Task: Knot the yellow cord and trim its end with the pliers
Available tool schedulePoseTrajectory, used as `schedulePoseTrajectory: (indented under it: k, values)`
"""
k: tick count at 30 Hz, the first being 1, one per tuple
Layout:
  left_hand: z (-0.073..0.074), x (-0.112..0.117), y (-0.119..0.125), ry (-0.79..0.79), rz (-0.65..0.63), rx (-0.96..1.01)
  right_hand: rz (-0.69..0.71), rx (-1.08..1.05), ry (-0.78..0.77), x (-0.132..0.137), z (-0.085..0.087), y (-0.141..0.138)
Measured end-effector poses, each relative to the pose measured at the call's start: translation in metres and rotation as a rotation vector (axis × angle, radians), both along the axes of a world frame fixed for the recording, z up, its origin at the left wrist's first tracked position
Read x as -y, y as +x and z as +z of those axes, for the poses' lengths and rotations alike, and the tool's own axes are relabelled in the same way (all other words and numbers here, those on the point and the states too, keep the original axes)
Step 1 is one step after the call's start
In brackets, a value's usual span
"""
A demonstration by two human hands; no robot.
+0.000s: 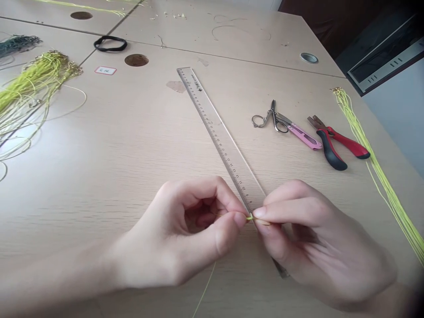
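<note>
My left hand (179, 229) and my right hand (318, 238) meet above the light wooden table (99, 176). Their fingertips pinch a small knot of yellow-green cord (250, 217) between them. A thin strand of the cord (205, 287) hangs down below the left hand. Under the pinch lies a clear plastic ruler (218, 137), its lower part hidden by my right hand, and its end reappears beyond the fingers. Neither hand holds anything else.
To the right lie ornate scissors (273, 119), pink thread snips (303, 137), red-and-black pliers (331, 141) and a long yellow-green cord bundle (374, 163). On the left are a larger cord bundle (33, 88) and a black elastic loop (110, 43).
</note>
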State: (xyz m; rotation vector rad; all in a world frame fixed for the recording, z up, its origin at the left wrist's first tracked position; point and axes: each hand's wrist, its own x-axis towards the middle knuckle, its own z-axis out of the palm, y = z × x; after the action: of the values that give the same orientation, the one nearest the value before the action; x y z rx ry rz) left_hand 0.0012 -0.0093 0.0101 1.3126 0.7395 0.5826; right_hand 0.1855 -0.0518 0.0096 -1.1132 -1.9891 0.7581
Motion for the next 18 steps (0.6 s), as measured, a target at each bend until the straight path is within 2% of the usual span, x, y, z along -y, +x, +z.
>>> schedulePoseTrajectory:
  k: [2,8,12,18]
  values:
    - [-0.0001,0.0007,0.0006,0.004,0.013,-0.020,-0.033,-0.022,-0.072,0.0019,0.0009,-0.0010]
    - [-0.0040,0.0038,-0.0004,0.004,0.013,-0.026,-0.117,-0.174,-0.413,0.0044,0.0036,-0.0062]
    - [-0.0059,0.0051,-0.0013,0.019,0.012,-0.020,-0.140,-0.153,-0.498,0.0026,0.0063,-0.0079]
    - [-0.0027,0.0043,0.0003,0.002,0.025,-0.024,-0.151,-0.209,-0.528,0.0036,0.0045,-0.0078]
